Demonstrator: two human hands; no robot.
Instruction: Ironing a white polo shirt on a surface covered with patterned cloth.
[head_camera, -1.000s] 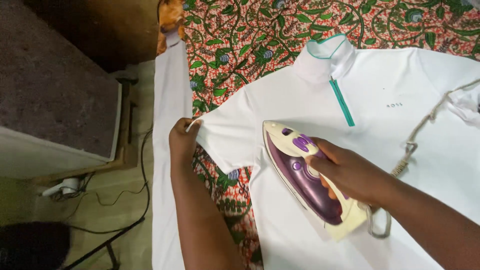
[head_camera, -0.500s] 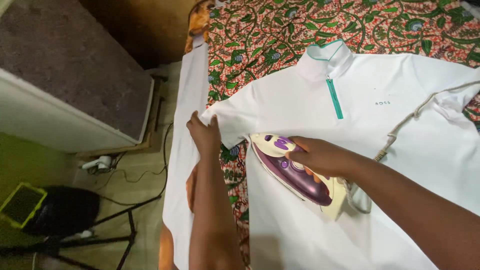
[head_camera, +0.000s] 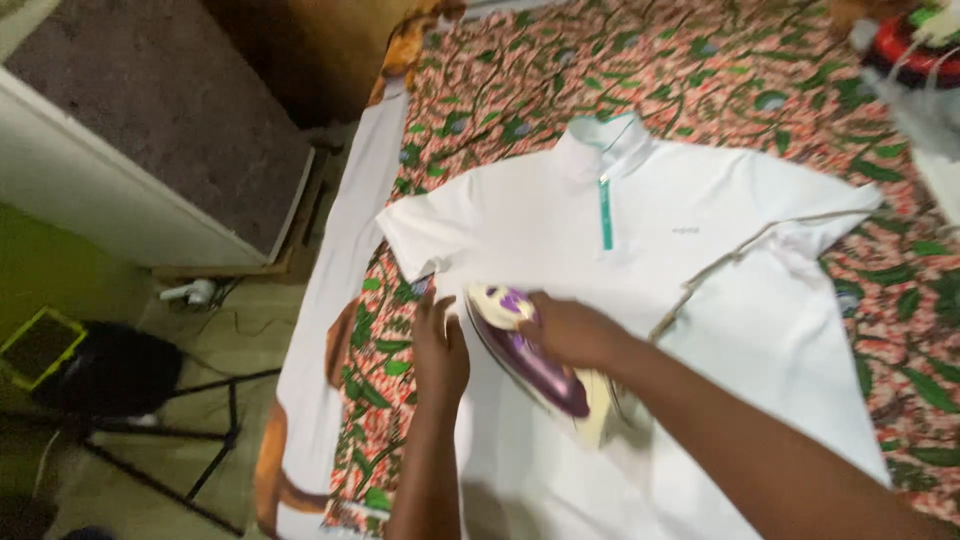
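Observation:
A white short-sleeved shirt (head_camera: 700, 230) with a teal zip at the collar lies spread flat on a table covered in red and green leaf-print cloth (head_camera: 700, 90). My right hand (head_camera: 570, 330) grips the handle of a cream and purple iron (head_camera: 530, 365), which rests on the shirt's left side below the sleeve. My left hand (head_camera: 440, 345) lies flat at the shirt's left edge, just left of the iron's tip. The iron's braided cord (head_camera: 730, 260) runs across the shirt to the right.
A white cloth strip (head_camera: 345, 250) hangs along the table's left edge. Left of the table stand a grey-topped white cabinet (head_camera: 150, 150), cables and a plug (head_camera: 195, 292) on the floor, a black tripod (head_camera: 190, 440) and a dark bag (head_camera: 110, 370). A red object (head_camera: 915, 50) sits at the far right.
The view has pulled back and blurred. My left hand let go of the sleeve and moved down to the shirt's side edge. The iron slid down and left along the shirt.

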